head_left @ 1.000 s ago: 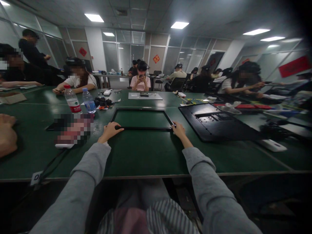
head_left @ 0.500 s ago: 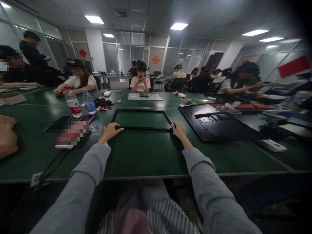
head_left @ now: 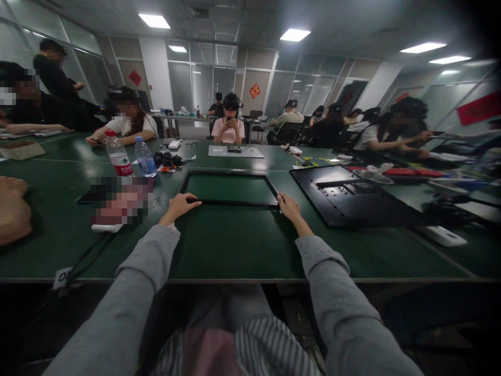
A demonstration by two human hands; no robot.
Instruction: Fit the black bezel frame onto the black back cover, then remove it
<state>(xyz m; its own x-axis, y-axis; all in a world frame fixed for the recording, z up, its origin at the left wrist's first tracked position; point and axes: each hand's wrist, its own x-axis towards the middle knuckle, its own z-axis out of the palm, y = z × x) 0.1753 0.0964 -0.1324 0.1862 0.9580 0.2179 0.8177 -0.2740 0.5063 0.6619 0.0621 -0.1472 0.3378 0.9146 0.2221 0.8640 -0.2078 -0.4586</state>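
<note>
The left hand [head_left: 180,206] is closed round the near left corner of a black rectangular frame [head_left: 238,204], its thumb stretched inward along the near bar and its fingers bent over the left side. How far the fingertips reach under the edge is hidden. The right hand [head_left: 288,205] grips the near right corner in much the same way, fingers curled against the right side bar; exactly where its thumb presses cannot be made out. Neither hand is spread wide, and both hold the same frame, one at each near corner, with the arms reaching forward in grey sleeves [head_left: 143,261]

The frame lies in front of the person on the green desk [head_left: 238,243], its long sides running left to right and the desk top showing through its opening. To the right of it, just beside the right hand, lies a flat black panel [head_left: 344,206] with a recess in its face, and a white object [head_left: 446,236] sits at the panel's near right edge. To the left stand a red-capped bottle [head_left: 119,158] and a blue-capped bottle [head_left: 145,158], upright and near each other. At the far left edge, well apart from the frame, another person's hand [head_left: 13,211] rests over the desk
</note>
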